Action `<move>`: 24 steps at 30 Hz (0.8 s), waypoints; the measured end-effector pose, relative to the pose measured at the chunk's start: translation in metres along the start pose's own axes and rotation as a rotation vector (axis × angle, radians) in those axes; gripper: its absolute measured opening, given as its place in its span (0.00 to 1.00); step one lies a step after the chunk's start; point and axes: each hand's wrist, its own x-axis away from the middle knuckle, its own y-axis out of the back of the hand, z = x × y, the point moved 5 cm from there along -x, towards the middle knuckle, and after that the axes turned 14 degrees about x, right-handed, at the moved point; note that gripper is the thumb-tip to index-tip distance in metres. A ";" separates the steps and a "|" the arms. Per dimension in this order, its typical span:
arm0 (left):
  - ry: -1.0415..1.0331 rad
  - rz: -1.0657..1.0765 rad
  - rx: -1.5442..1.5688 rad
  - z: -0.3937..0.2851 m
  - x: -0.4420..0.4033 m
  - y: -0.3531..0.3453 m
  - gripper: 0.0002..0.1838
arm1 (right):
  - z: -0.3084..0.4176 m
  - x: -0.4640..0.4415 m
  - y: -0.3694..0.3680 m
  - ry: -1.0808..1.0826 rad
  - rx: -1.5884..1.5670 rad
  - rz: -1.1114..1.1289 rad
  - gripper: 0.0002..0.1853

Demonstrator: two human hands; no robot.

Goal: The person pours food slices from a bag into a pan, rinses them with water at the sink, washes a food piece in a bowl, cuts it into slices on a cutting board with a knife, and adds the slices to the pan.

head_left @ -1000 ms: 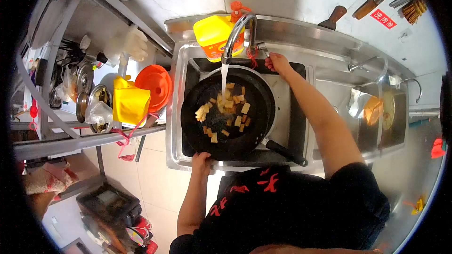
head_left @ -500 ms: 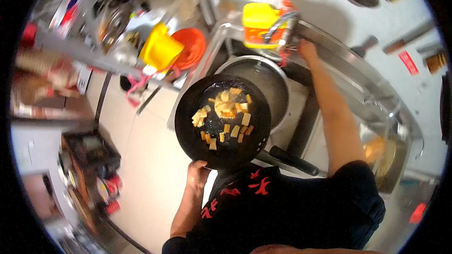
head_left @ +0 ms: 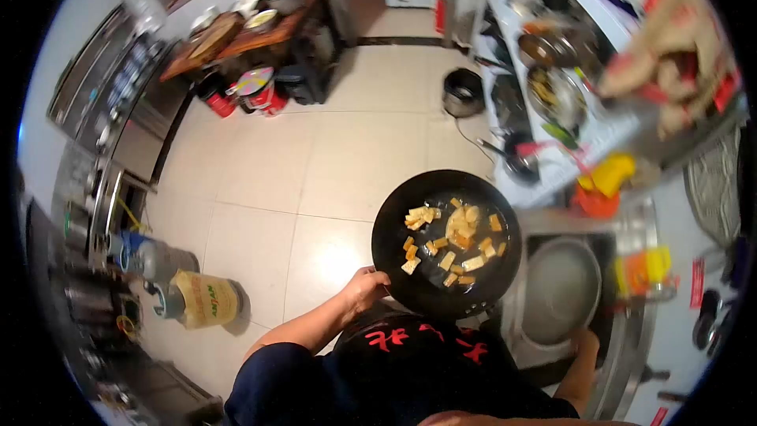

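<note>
My left hand (head_left: 367,287) grips the near left rim of a black frying pan (head_left: 400,284), which I hold in front of my body. Pale and golden-brown cut pieces of food (head_left: 461,225) lie scattered and clumped inside it. The pan's handle is hidden from me at this moment. At the sink on the right, my right hand (head_left: 585,342) is at the near right rim of a wide grey metal pan (head_left: 560,288). Its fingers are too blurred to show whether they hold that rim.
Yellow and orange containers (head_left: 640,270) stand at the sink's far edge. A loaded shelf (head_left: 544,99) runs along the right. Ahead on the tiled floor (head_left: 331,166) sits a dark pot (head_left: 463,93). To the left are gas cylinders (head_left: 206,300) and a wooden table (head_left: 236,39).
My view has turned left, so more of the floor shows. My right hand has moved from the containers to the rim of the grey pan. My left hand still holds the frying pan.
</note>
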 end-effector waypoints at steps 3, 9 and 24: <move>-0.046 -0.023 0.125 -0.045 0.006 0.051 0.09 | 0.093 -0.009 0.040 0.360 0.000 -0.526 0.20; -0.221 -0.120 0.285 -0.144 0.031 0.178 0.07 | 0.357 0.139 0.168 1.085 -0.515 -0.611 0.15; -0.598 -0.418 0.807 -0.266 0.061 0.359 0.11 | 0.810 0.440 0.282 1.638 0.162 0.587 0.23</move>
